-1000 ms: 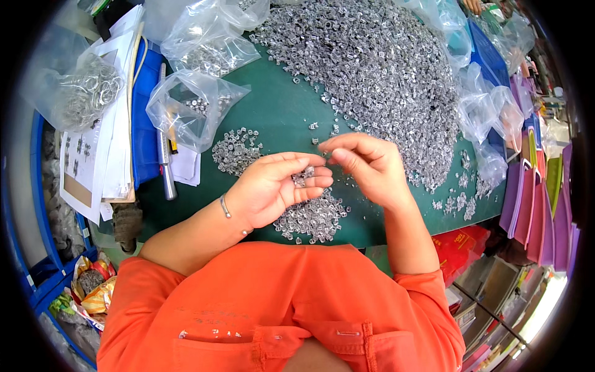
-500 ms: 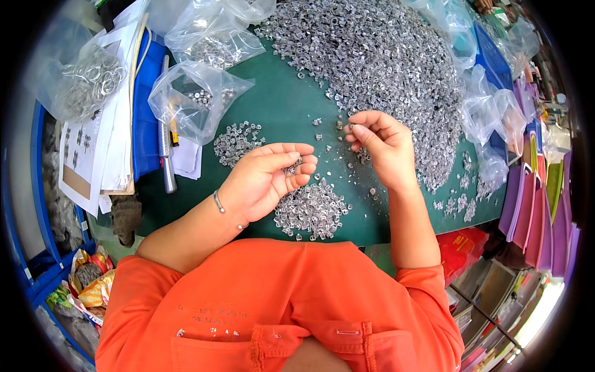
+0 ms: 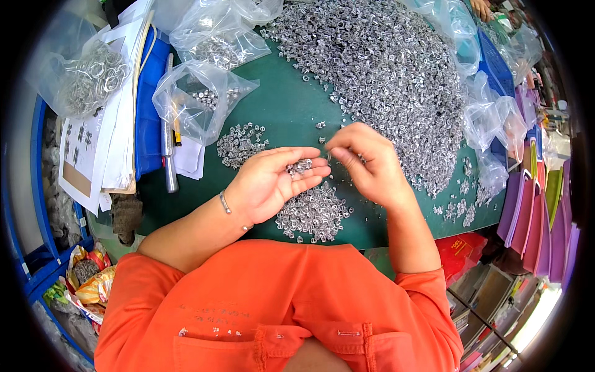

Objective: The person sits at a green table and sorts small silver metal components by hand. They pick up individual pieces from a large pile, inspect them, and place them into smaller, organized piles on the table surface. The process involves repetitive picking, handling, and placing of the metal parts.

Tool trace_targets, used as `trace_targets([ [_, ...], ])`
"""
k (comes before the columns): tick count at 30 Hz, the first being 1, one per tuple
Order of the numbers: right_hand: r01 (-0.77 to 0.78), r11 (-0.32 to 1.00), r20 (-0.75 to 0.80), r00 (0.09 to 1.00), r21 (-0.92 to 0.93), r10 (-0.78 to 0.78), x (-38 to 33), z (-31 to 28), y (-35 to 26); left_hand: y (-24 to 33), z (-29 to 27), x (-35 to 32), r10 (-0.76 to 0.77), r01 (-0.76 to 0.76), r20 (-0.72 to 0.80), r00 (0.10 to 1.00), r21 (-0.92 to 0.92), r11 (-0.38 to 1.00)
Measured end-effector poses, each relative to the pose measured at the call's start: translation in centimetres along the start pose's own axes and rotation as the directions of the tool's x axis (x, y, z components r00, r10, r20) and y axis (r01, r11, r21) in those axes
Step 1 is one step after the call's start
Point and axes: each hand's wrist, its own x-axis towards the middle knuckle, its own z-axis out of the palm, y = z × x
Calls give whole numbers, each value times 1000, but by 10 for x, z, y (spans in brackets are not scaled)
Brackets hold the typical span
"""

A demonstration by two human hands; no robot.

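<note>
My left hand (image 3: pixel 263 183) lies palm up over the table with its fingers half curled, holding a little heap of small silvery metal pieces (image 3: pixel 299 166). Close to its fingertips, my right hand (image 3: pixel 365 162) is closed in a pinch, with a small silvery piece (image 3: pixel 328 156) showing at thumb and forefinger; its exact shape is hard to see. Below the hands sits a small pile of similar pieces (image 3: pixel 314 214) near the table's front edge. Another small pile (image 3: pixel 238 146) lies beyond my left wrist. The largest heap (image 3: pixel 384 74) spreads across the far right.
Clear plastic bags of metal parts (image 3: pixel 195 96) lie on the left of the green table (image 3: pixel 291 93), beside a metal-handled tool (image 3: pixel 168 161), a blue tray (image 3: pixel 145 118) and papers (image 3: pixel 111 142). More plastic bags (image 3: pixel 489 118) line the right. Another person's hand (image 3: pixel 481 8) shows far right.
My right hand has moved left from the edge of the large heap to my left fingertips. My left hand has shifted slightly right and its palm has opened more, showing the pieces in it.
</note>
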Motion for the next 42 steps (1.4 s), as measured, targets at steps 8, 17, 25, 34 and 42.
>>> trace_targets([
  [8, 115, 777, -200, 934, -619, -297, 67, 19, 42, 2, 12, -1, -5, 6, -48, 999, 13, 1000],
  [17, -299, 909, -255, 891, 290, 374, 51, -17, 29, 5, -1, -1, 32, -32, -25, 999, -25, 999],
  [25, 108, 890, -109, 979, -442, -173, 40, 3, 33, 4, 12, 3, 6, -7, -26, 1000, -23, 1000],
  [34, -109, 980, -164, 983, -167, 82, 35, -6, 39, 8, 5, -2, 45, -46, -48, 998, -18, 999],
  [42, 86, 926, -159, 975, -366, -153, 27, -1, 33, 7, 8, 1, 27, -27, -35, 999, -4, 1000],
])
